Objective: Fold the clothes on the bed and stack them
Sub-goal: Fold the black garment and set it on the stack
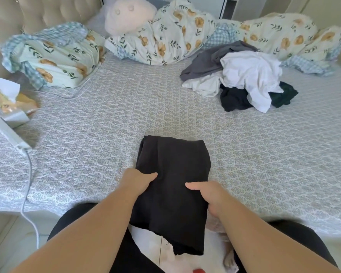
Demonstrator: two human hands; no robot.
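A black garment (173,160), folded into a long strip, lies at the near edge of the bed (106,119), and its lower end hangs over the edge toward the floor. My left hand (138,182) grips its left side with the thumb on top and fingers tucked under. My right hand (209,196) grips the right side the same way. A loose pile of clothes (248,75), white, grey and dark pieces, sits at the far right of the bed.
Floral bedding (165,36) and a floral pillow (55,58) lie along the far side, with a pink plush cushion (128,14). A tissue pack (12,99), a white power strip (10,133) and its cable (28,184) sit at the left edge.
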